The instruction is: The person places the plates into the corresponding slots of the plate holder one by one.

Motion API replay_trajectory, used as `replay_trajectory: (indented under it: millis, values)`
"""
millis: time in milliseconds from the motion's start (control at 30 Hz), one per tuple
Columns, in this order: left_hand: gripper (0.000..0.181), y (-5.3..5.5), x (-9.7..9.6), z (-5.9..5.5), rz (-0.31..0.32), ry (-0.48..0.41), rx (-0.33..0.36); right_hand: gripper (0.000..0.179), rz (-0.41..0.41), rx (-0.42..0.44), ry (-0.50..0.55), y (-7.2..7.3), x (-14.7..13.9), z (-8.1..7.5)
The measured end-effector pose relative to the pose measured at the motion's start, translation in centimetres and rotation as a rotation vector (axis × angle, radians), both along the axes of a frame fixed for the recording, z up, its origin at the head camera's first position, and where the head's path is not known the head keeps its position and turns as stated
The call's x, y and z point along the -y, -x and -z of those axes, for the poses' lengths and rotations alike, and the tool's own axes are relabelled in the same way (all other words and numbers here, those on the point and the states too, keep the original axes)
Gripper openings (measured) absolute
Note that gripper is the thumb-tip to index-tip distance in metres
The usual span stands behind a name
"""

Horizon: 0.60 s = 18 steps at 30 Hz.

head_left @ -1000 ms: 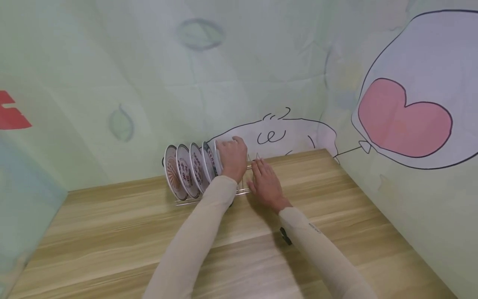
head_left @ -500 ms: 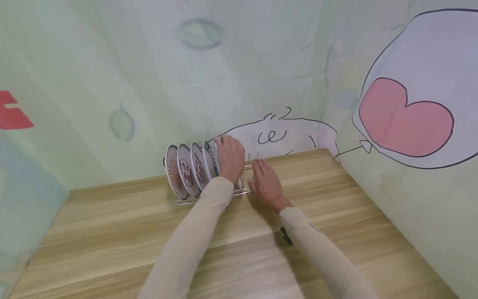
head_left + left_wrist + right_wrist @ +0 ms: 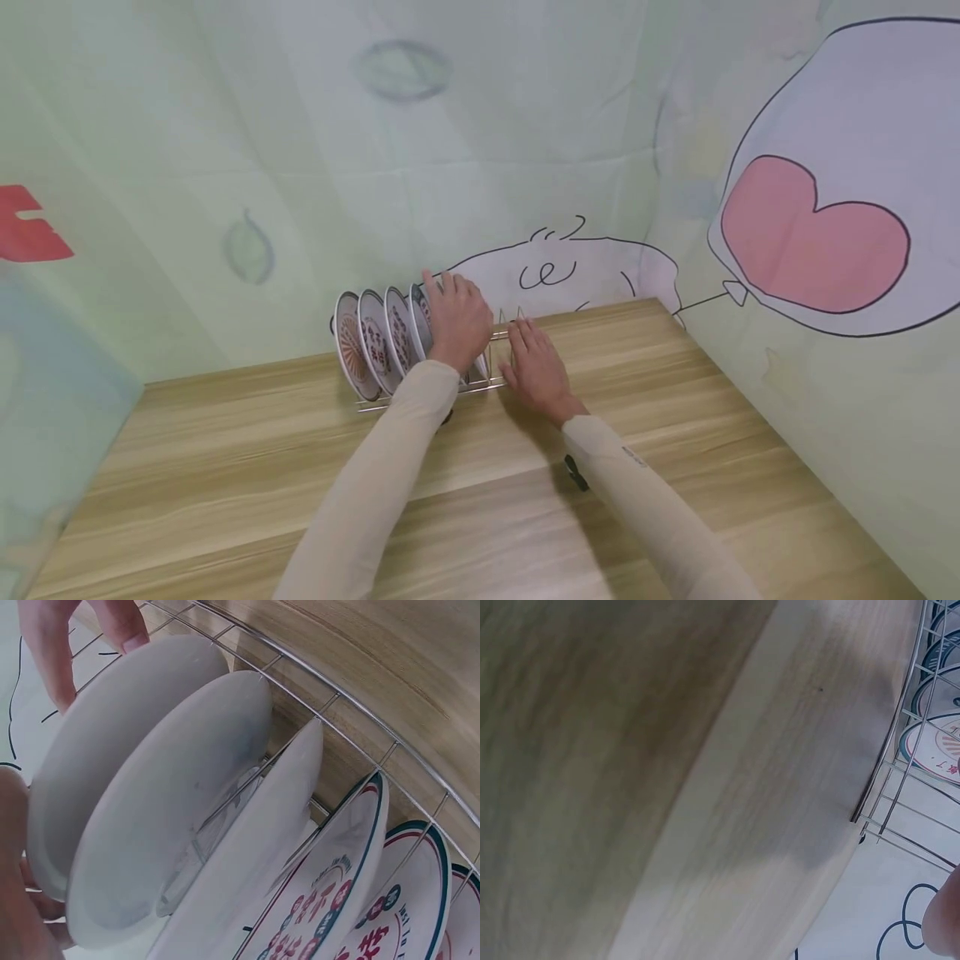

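Observation:
In the head view my left hand (image 3: 461, 321) reaches over the top of several upright plates, its fingertips at their upper rims. The left wrist view has those fingers (image 3: 46, 907) curled at the rim of a white-backed plate (image 3: 127, 750), close beside a second plate (image 3: 172, 817). A wire dish rack (image 3: 337, 694) holds them all. My right hand (image 3: 536, 367) lies at the rack's right end, fingers straight along the wires; its thumb and a finger (image 3: 49, 645) show near the outermost plate. Only a fingertip (image 3: 943, 915) enters the right wrist view.
To the left, patterned plates (image 3: 348, 346) stand in the rack's other slots. The rack sits at the back of a wooden table (image 3: 240, 467), close to a printed cloth wall (image 3: 300, 208). A side wall rises along the table's right edge.
My left hand has shifted slightly left over the plates and its fingers have spread more. A white plate's lower edge now shows right of its wrist. The right hand stays in place.

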<state>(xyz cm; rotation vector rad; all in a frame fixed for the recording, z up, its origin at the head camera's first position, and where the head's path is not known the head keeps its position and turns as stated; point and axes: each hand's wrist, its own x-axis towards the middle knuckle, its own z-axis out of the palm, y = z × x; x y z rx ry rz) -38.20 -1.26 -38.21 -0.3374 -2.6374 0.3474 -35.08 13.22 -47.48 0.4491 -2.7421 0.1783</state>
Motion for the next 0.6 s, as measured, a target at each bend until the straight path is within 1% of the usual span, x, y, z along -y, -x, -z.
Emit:
replay_trajectory:
  millis: [167,300,367,467,600]
  values:
    - [0.056,0.1,0.5,0.0,0.005,-0.011,-0.004,0.069,-0.011,0.005,-0.004,0.1,0.3,-0.2]
    - [0.055,-0.1,0.8,-0.1,0.009,-0.027,0.008,0.068,-0.02,-0.001,0.002,0.3,0.4,-0.3]
    - [0.055,-0.2,0.9,-0.1,0.013,-0.042,0.017,0.068,-0.029,-0.004,0.018,0.3,0.3,-0.3]
    - [0.055,-0.4,0.9,0.0,0.017,-0.074,0.032,0.067,-0.043,0.016,0.053,0.5,0.1,-0.2]
    - [0.057,-1.1,0.6,0.1,0.026,-0.129,0.049,0.061,-0.028,0.05,0.103,0.7,-0.4,-0.1]
